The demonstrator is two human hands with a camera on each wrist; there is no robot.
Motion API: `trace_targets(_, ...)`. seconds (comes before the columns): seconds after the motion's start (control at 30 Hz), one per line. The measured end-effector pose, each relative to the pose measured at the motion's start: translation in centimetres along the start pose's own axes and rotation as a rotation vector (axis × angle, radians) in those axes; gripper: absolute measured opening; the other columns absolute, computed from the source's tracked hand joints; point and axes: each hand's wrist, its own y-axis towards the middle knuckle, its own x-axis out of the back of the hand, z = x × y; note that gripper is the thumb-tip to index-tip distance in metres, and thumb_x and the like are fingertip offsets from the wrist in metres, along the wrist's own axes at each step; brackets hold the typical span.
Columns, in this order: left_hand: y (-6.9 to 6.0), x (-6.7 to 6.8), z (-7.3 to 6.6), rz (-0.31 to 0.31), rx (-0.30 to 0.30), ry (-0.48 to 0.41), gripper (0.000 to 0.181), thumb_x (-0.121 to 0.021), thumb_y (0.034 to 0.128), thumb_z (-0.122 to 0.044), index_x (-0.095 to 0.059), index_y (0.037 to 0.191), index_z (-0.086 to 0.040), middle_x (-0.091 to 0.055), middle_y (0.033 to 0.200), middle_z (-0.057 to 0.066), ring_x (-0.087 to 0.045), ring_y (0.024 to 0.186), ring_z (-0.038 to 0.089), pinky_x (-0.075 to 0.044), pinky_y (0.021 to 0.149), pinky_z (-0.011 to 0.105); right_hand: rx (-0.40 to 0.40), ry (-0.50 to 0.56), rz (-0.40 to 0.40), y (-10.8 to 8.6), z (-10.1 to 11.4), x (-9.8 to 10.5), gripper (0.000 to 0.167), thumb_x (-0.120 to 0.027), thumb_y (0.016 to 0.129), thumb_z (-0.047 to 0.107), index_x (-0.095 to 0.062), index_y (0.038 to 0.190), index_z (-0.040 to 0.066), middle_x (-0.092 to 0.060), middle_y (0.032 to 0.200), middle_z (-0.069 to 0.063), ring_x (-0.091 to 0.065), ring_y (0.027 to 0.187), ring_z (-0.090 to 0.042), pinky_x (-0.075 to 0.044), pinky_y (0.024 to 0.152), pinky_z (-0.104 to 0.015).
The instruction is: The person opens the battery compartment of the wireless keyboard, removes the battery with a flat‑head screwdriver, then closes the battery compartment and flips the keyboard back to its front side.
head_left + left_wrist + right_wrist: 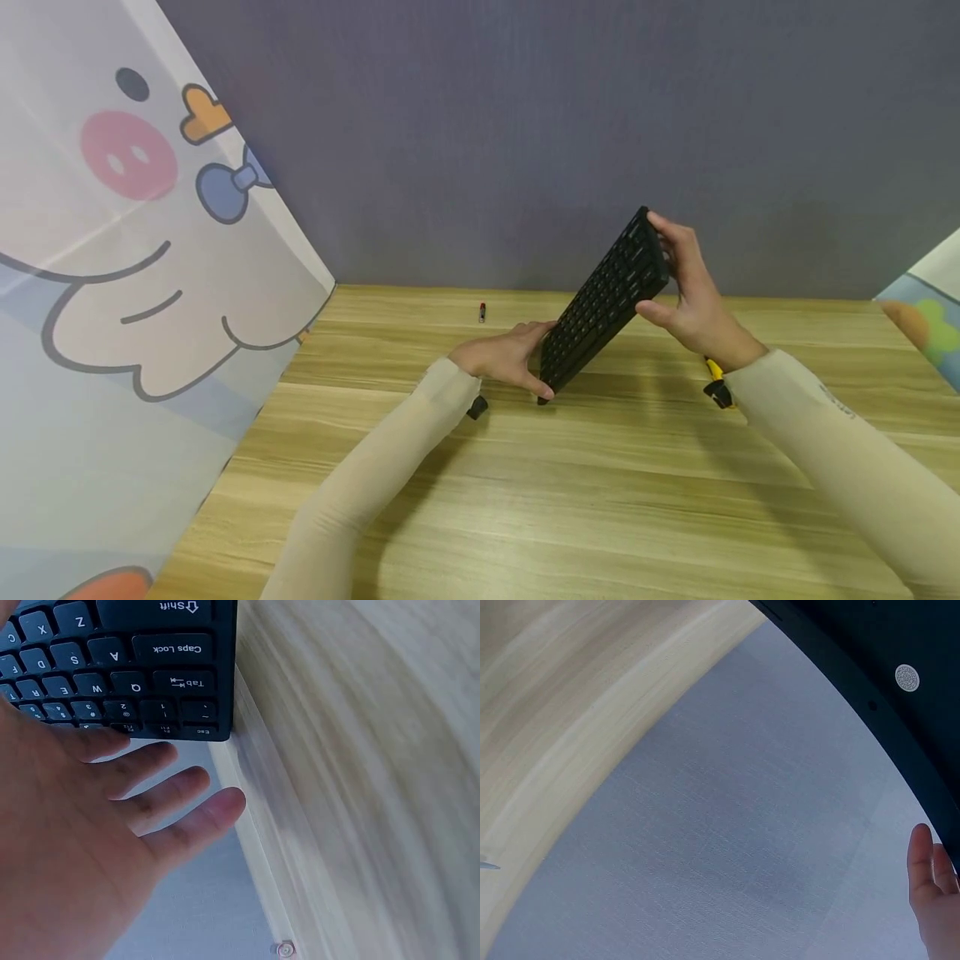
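A black keyboard is tilted steeply, its right end raised and its lower left end close to the wooden table. My left hand spans that lower end, thumb at the near edge and fingers at the far edge. In the left wrist view, the other fingers extend loosely past the keys. My right hand grips the raised end between thumb and fingers. The right wrist view shows the dark underside with a round pale sticker.
A small red-capped item lies toward the table's back edge. A yellow-and-black object is partly hidden by the right wrist. Beside the left cuff lies a small black object. A grey panel stands behind the table.
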Motion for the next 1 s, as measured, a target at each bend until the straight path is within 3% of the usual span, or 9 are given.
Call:
trace_targets(0.27, -1.0, 0.2, 0.8, 0.001, 0.053, -0.036, 0.119, -0.076, 0.0694, -0.059, 0.0, 0.153, -0.023, -0.005, 0.157, 0.009, -0.001, 0.141, 0.033, -0.015, 0.109, 0.052, -0.045, 0.005, 0.038, -0.3, 0.8, 0.3, 0.089, -0.069, 0.086, 0.041, -0.021, 0.143, -0.008, -0.032, 0.141, -0.021, -0.037, 0.125, -0.015, -0.032, 0.096, -0.024)
trace_targets(0.53, -1.9, 0.7, 1.4, 0.015, 0.083, -0.05, 0.121, -0.077, 0.0688, -0.058, 0.001, 0.153, -0.022, -0.005, 0.156, 0.011, -0.009, 0.141, 0.025, -0.022, 0.108, 0.046, -0.038, -0.078, 0.044, -0.7, 1.1, 0.4, 0.086, -0.07, 0.085, 0.039, -0.027, 0.14, -0.01, -0.025, 0.142, -0.029, -0.036, 0.123, -0.013, -0.032, 0.092, -0.023)
trace_targets(0.8, -3.2, 0.9, 2.2, 0.011, 0.122, -0.071, 0.119, -0.08, 0.0696, -0.052, 0.001, 0.153, -0.023, -0.007, 0.156, 0.012, -0.016, 0.14, 0.028, -0.029, 0.105, 0.047, -0.109, -0.13, 0.118, -1.4, 1.0, 0.7, 0.085, -0.077, 0.073, -0.001, -0.026, 0.141, -0.009, -0.025, 0.142, -0.029, -0.033, 0.125, -0.009, -0.031, 0.091, -0.018)
trace_targets(1.0, -4.2, 1.0, 2.7, -0.01, 0.154, -0.063, 0.12, -0.082, 0.0677, -0.05, -0.001, 0.153, -0.022, -0.01, 0.155, 0.013, -0.02, 0.138, 0.029, -0.031, 0.104, 0.046, -0.101, -0.143, 0.16, -1.8, 0.8, 0.7, 0.089, -0.077, 0.065, -0.013, -0.027, 0.138, -0.011, -0.028, 0.139, -0.031, -0.034, 0.125, -0.009, -0.032, 0.092, -0.015)
